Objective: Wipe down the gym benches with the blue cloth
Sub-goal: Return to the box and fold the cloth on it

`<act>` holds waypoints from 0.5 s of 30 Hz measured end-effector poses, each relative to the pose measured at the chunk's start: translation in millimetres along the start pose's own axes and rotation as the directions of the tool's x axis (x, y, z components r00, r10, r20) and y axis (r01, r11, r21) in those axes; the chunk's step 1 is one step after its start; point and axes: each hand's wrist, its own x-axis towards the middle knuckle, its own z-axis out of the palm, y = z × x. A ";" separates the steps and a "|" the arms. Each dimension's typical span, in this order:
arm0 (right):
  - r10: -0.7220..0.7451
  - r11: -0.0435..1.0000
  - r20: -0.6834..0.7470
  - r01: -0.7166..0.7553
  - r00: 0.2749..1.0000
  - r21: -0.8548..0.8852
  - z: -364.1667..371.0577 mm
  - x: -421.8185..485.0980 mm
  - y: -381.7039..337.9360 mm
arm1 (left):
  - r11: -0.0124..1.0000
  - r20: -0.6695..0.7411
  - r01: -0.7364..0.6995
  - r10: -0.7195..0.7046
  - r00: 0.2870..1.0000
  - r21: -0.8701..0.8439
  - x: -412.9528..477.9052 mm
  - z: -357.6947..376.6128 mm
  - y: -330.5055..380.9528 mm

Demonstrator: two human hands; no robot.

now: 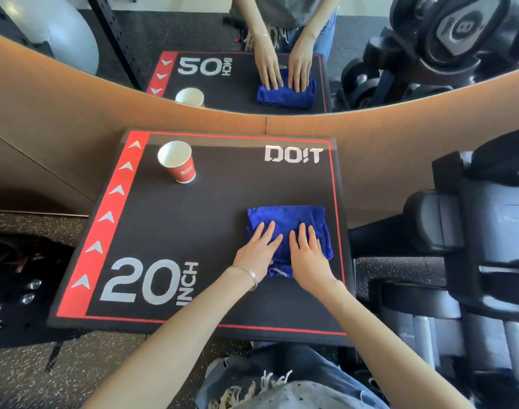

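Head view: speckled rubber floor (31, 376) nearest, with the person's jeans-clad legs at the bottom edge. On it stands a black padded box (193, 231) with a red border, a red strip of white arrows down its left side, "20 INCH" at near left and "DO!T" at far right. Dumbbell rack (459, 290) sits just beside the box on the right. Behind the box is a curved wood panel (75, 113), and above it a mirror (193, 31) reflecting the box top, both hands and a grey exercise ball (60, 33). One container: a red paper cup (178, 162), upright on the far-left part of the box top, well apart from the cloth; only its white inner wall shows. Blue cloth (284, 216) lies folded on the right half of the box top, near the right red line. Left hand (256, 250) lies flat, palm down, fingers straight and slightly spread on the cloth's near-left part, with thin bangles (249, 274) at the wrist. Right hand (308, 255) lies likewise flat on the near-right part. Neither hand grips; both rest on the cloth, side by side, not touching.
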 end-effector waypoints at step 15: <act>0.055 0.998 0.081 -0.057 0.995 0.028 -53.2 106.6 47.8 | 0.998 0.073 -0.001 -0.003 0.997 0.062 123.8 -55.8 -7.8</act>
